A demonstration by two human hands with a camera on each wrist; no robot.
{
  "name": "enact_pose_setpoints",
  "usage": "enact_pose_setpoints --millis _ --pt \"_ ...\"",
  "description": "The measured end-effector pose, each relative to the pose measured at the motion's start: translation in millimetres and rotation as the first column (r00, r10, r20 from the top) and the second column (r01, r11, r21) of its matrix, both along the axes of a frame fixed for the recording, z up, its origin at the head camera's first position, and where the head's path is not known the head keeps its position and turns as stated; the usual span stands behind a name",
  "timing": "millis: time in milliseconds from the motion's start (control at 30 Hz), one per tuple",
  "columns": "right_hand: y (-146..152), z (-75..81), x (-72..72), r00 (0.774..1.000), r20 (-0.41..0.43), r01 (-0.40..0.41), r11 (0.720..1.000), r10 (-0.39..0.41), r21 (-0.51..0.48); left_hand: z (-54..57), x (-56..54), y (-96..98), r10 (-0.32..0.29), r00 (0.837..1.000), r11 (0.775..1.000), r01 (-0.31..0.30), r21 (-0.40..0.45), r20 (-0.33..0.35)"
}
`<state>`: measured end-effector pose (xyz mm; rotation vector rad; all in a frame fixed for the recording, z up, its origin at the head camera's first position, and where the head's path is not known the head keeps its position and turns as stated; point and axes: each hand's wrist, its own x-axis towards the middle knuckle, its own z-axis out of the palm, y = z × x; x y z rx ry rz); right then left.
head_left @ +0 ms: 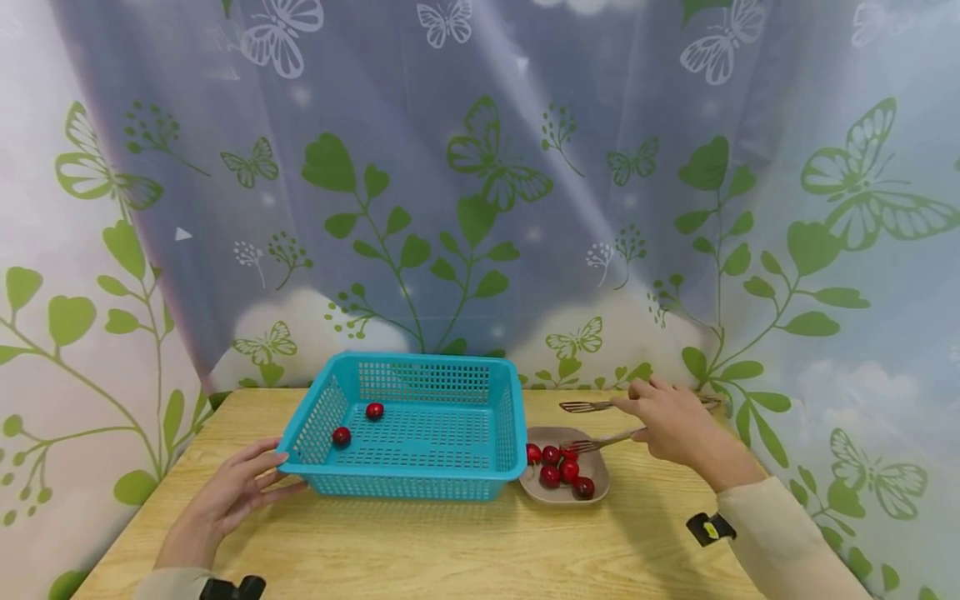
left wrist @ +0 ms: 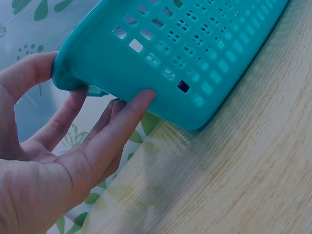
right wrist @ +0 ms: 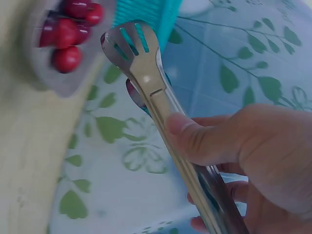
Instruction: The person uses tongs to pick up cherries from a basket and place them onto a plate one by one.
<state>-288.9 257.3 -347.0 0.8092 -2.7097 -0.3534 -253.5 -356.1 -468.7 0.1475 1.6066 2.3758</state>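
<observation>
With its fingers at the left front corner, my left hand grips the rim of a turquoise plastic basket; the left wrist view shows fingertips above and below the rim and one against the perforated wall. Two dark red cherries lie inside, toward the basket's left side. Metal tongs with slotted ends are held in my right hand, thumb along one arm. In the head view their arms stand apart, one end over the beige plate beside several red cherries.
Both containers stand on a light wood-grain table, the plate close against the basket's right side. Behind them hangs a curtain printed with green leaves and butterflies, reaching down to the table's back edge.
</observation>
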Motion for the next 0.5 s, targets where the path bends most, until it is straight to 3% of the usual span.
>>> enact_pose_setpoints --millis 233,500 --pt "-19 26.8 -5.8 0.993 -0.106 -0.051 0.997 0.045 -0.053 -1.6 -1.2 -2.9 -0.037 0.999 0.999 0.038 0.028 -0.024" --pt "-62 40.4 -11.1 0.995 -0.079 -0.064 0.998 0.064 0.003 -1.7 0.0 -1.5 -0.052 0.998 0.998 0.053 0.034 -0.032"
